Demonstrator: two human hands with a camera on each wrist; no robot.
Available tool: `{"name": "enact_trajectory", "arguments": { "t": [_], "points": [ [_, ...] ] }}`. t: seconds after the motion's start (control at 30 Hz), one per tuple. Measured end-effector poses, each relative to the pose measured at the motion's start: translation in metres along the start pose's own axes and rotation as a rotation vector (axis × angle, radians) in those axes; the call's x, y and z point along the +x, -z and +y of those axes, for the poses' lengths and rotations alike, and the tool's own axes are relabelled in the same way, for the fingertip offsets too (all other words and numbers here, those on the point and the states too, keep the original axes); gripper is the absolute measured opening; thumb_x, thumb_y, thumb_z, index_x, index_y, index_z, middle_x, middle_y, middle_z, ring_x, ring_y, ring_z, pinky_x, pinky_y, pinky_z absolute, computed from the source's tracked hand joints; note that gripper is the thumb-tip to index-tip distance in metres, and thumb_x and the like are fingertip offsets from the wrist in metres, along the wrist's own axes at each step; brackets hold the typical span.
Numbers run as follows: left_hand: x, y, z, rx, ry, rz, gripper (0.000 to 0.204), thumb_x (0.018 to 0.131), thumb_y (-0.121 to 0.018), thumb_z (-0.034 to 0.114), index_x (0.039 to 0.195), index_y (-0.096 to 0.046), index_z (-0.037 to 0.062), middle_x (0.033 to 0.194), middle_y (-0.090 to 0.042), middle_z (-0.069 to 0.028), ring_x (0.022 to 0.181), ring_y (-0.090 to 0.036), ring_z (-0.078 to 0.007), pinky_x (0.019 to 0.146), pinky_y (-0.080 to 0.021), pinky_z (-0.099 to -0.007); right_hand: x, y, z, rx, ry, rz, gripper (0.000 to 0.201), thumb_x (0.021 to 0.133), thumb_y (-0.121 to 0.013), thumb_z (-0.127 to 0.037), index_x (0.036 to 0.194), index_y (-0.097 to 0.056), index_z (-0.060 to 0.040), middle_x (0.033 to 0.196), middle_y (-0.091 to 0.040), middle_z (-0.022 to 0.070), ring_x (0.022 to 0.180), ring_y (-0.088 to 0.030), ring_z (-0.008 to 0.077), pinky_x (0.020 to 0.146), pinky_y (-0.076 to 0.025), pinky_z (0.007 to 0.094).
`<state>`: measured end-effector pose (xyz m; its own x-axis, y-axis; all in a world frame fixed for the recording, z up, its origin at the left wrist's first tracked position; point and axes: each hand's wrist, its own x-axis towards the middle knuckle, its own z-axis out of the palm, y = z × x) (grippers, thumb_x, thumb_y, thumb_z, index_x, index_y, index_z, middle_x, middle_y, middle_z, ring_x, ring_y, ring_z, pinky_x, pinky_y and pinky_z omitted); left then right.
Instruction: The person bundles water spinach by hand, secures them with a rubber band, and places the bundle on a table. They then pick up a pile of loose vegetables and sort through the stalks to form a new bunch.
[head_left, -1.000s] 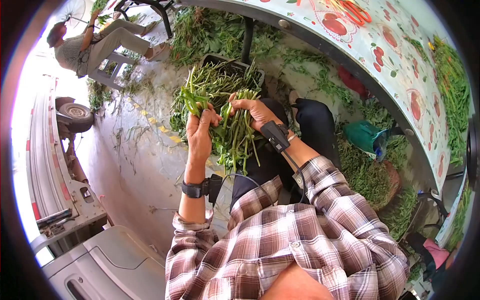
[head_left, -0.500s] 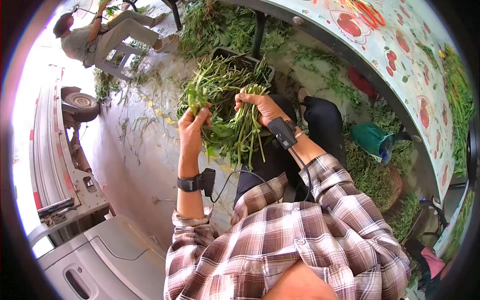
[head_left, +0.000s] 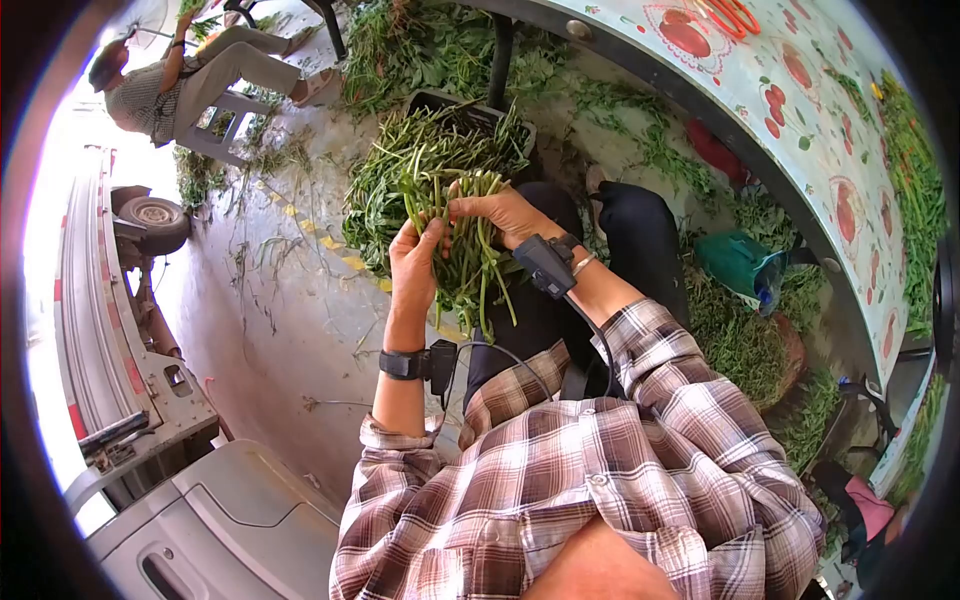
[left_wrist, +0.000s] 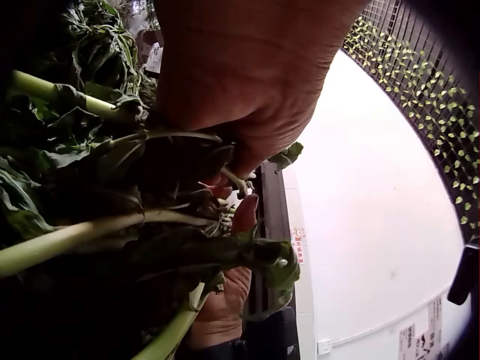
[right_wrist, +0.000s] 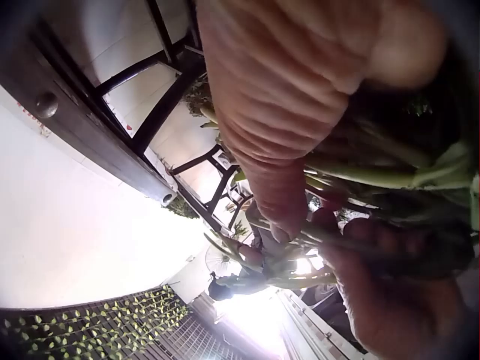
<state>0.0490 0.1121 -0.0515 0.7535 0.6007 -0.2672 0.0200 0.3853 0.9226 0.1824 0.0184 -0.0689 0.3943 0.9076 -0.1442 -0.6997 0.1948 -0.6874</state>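
Observation:
My right hand (head_left: 505,215) grips a bunch of green leafy stems (head_left: 485,275), their cut ends up by the thumb and the leaves hanging below. Close beside it, my left hand (head_left: 414,262) pinches a few green stems (head_left: 412,195), fingertips right at the bunch. In the left wrist view, thick stems (left_wrist: 71,240) and dark leaves cross under the hand, with the right thumb (left_wrist: 245,214) close by. The right wrist view shows both hands' fingertips meeting around stems (right_wrist: 360,176); leaves hide part of the left fingers.
A black crate (head_left: 430,97) heaped with stems (head_left: 440,145) stands just beyond my hands. A table with a fruit-print cover (head_left: 740,130) curves along the right, orange scissors (head_left: 735,18) on it. Loose greens (head_left: 420,50) litter the floor. At far left a person (head_left: 150,95) sits near a truck (head_left: 100,300).
Half a second ago my left hand, with stems in it, stood apart to the left; now it is right up against the bunch. My right hand keeps its grip.

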Motion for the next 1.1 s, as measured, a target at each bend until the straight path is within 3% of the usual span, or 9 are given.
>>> {"name": "enact_trajectory", "arguments": {
  "t": [0.07,0.17,0.6,0.8,1.0,1.1],
  "points": [
    [0.001,-0.003,-0.003,-0.003,-0.014,0.037,0.018,0.084,-0.062,0.013,0.098,-0.061,0.0027,0.079,-0.060,0.0000,0.065,-0.051,-0.0067,0.057,-0.040,-0.0201,-0.001,-0.004,-0.001,0.056,0.028,0.030,0.016,0.073,-0.067,-0.003,0.088,-0.063,-0.0025,0.079,-0.064,0.0056,0.070,-0.060,0.0145,0.064,-0.049,0.0283],
    [0.001,-0.002,-0.006,0.012,-0.038,0.046,0.018,0.083,-0.062,0.012,0.098,-0.062,0.0024,0.080,-0.061,-0.0004,0.065,-0.052,-0.0069,0.058,-0.040,-0.0204,-0.002,-0.004,-0.001,0.090,0.027,0.039,0.018,0.072,-0.067,0.001,0.088,-0.063,-0.0024,0.079,-0.065,0.0061,0.069,-0.061,0.0156,0.062,-0.050,0.0293],
    [0.001,0.001,-0.010,0.073,-0.063,0.110,0.020,0.081,-0.063,0.006,0.101,-0.064,0.0014,0.087,-0.065,-0.0010,0.072,-0.055,-0.0048,0.062,-0.042,-0.0192,0.005,0.003,0.013,0.067,0.064,0.166,0.026,0.069,-0.068,0.003,0.093,-0.062,-0.0044,0.083,-0.064,0.0042,0.074,-0.061,0.0149,0.069,-0.050,0.0291],
    [-0.002,0.003,-0.006,0.152,-0.050,0.095,0.019,0.080,-0.064,0.005,0.099,-0.065,0.0016,0.085,-0.064,0.0010,0.072,-0.054,-0.0038,0.063,-0.042,-0.0185,0.007,0.005,0.011,0.070,0.008,0.090,0.026,0.069,-0.068,0.003,0.093,-0.062,-0.0046,0.084,-0.064,0.0033,0.076,-0.061,0.0141,0.070,-0.049,0.0287],
    [-0.002,0.000,-0.018,-0.009,-0.076,0.157,0.019,0.079,-0.065,0.003,0.098,-0.064,0.0002,0.086,-0.063,0.0006,0.074,-0.054,-0.0049,0.069,-0.042,-0.0194,0.005,0.004,0.007,0.066,0.000,0.048,0.027,0.068,-0.068,0.003,0.094,-0.062,-0.0051,0.086,-0.064,0.0028,0.077,-0.060,0.0135,0.072,-0.048,0.0279],
    [0.001,0.006,-0.025,-0.021,-0.089,0.138,0.017,0.080,-0.063,0.003,0.098,-0.064,0.0016,0.091,-0.064,-0.0039,0.078,-0.058,-0.0087,0.071,-0.046,-0.0217,0.006,0.005,0.008,0.062,-0.025,0.050,0.028,0.068,-0.068,0.003,0.094,-0.062,-0.0053,0.086,-0.064,0.0026,0.078,-0.060,0.0132,0.073,-0.048,0.0278]
  ]
}}
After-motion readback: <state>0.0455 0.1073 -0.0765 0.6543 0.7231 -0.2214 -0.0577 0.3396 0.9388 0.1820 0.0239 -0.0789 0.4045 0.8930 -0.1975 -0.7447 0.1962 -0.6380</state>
